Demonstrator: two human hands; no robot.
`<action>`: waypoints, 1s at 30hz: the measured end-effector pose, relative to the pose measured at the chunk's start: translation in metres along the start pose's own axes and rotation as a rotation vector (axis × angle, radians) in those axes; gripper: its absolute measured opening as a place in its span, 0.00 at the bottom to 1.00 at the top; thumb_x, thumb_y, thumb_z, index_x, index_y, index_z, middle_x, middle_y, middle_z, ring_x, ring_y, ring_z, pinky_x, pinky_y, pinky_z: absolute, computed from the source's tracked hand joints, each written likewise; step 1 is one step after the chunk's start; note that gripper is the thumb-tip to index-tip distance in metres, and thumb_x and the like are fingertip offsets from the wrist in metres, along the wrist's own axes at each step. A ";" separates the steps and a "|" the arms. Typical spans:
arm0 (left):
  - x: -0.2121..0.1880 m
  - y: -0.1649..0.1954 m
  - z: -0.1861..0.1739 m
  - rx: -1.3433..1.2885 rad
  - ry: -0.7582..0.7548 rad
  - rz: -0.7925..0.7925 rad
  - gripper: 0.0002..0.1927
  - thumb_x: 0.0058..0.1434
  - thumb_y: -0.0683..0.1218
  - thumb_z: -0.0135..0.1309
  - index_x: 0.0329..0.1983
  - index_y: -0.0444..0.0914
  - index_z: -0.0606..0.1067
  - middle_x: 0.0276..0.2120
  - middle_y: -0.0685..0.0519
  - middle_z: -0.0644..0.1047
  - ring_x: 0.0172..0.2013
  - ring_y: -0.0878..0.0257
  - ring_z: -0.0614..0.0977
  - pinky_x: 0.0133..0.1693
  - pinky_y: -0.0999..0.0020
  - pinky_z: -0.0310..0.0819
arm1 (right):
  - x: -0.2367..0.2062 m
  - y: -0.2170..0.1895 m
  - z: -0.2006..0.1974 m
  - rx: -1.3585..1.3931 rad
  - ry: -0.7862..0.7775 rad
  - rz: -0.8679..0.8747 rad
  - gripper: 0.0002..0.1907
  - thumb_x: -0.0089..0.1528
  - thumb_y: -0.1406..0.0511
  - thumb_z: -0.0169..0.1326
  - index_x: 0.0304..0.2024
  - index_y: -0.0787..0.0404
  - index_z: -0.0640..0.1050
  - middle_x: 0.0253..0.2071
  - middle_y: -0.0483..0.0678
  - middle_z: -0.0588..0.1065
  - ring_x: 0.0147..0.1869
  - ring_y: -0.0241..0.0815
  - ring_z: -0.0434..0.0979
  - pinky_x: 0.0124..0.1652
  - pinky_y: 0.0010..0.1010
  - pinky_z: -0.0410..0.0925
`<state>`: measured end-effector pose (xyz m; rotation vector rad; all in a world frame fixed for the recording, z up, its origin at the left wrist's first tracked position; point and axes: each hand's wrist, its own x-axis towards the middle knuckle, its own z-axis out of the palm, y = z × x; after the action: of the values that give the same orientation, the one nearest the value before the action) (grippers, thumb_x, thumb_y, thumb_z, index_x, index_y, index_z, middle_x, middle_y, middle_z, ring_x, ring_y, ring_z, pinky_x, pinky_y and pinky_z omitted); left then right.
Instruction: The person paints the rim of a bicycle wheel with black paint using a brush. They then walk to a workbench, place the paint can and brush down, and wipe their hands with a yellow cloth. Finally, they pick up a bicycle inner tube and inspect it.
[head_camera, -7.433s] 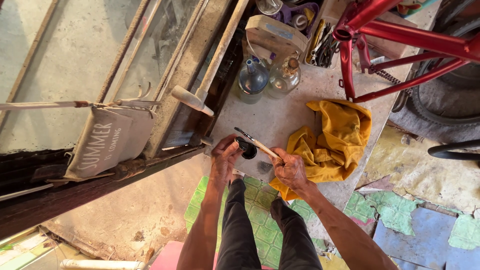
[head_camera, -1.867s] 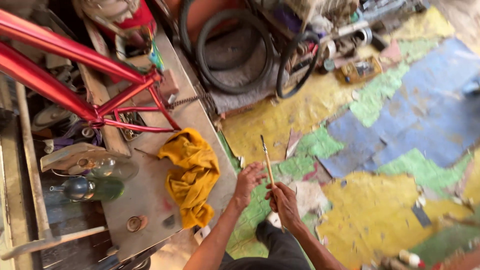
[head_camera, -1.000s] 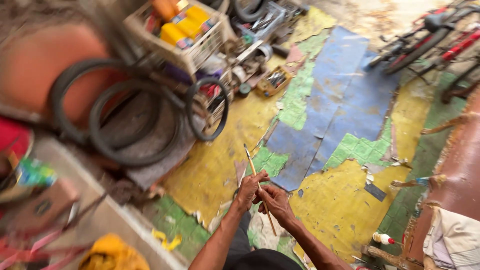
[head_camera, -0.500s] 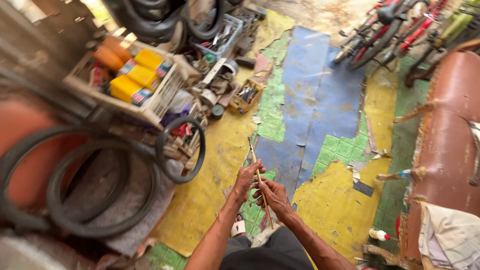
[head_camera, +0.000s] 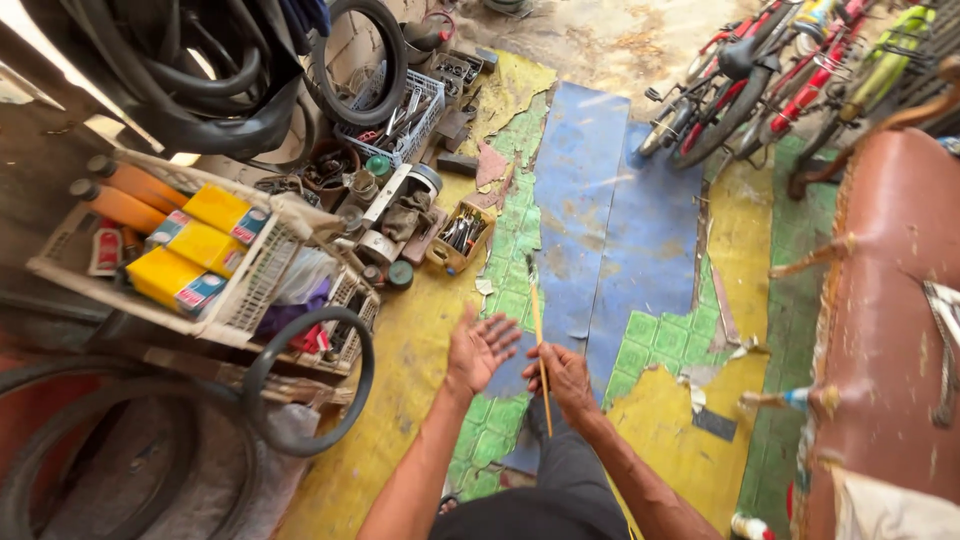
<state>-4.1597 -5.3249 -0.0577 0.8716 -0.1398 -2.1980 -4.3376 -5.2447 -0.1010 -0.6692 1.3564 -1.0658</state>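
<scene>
Right hand (head_camera: 563, 378) is closed around a thin wooden stick (head_camera: 539, 350), fingers pinching it near its lower third so the long upper part points away from the body, dark tip out ahead over the floor. It looks like a slim brush, though the tip is too small to be sure. Just beside that grip, on the inner side, the left hand (head_camera: 478, 350) is spread wide, palm up, holding nothing, fingers fanned toward the stick but not touching it.

Below the grip, patchy flooring (head_camera: 610, 230) in blue, green and yellow, worn through in places. Out beyond the stick's tip and off to the open hand's side, a small yellow box of tools (head_camera: 457, 236) sits on the floor, and farther that way a white wire basket (head_camera: 215, 290) carries yellow packets and orange tubes, kept up off the ground within reach. Black tyres (head_camera: 310, 380) lean under and above it. Well away on the holding hand's side, parked bicycles (head_camera: 760, 80) and a rust-brown padded seat (head_camera: 890, 330).
</scene>
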 end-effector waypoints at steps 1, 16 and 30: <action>0.017 0.006 0.011 -0.110 -0.032 0.002 0.47 0.61 0.74 0.45 0.68 0.33 0.65 0.62 0.40 0.74 0.58 0.46 0.77 0.55 0.51 0.71 | 0.020 -0.006 -0.018 0.003 0.003 0.012 0.20 0.70 0.56 0.45 0.43 0.67 0.79 0.27 0.50 0.80 0.23 0.37 0.78 0.25 0.27 0.70; 0.285 0.065 0.192 -0.440 -0.147 0.075 0.50 0.60 0.77 0.45 0.62 0.28 0.70 0.60 0.37 0.74 0.58 0.41 0.76 0.59 0.44 0.69 | 0.256 -0.204 -0.203 -0.207 0.070 0.000 0.16 0.67 0.59 0.54 0.41 0.68 0.81 0.27 0.49 0.79 0.25 0.35 0.77 0.26 0.27 0.70; 0.536 0.213 0.251 -0.263 0.019 -0.065 0.34 0.64 0.69 0.48 0.55 0.36 0.73 0.51 0.42 0.80 0.47 0.47 0.82 0.48 0.48 0.76 | 0.542 -0.293 -0.214 -0.245 0.095 0.050 0.15 0.64 0.61 0.59 0.40 0.70 0.79 0.28 0.51 0.80 0.26 0.37 0.78 0.26 0.28 0.70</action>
<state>-4.4461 -5.8847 -0.0838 0.7573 0.1858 -2.2051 -4.6673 -5.8072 -0.1102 -0.7665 1.5947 -0.9092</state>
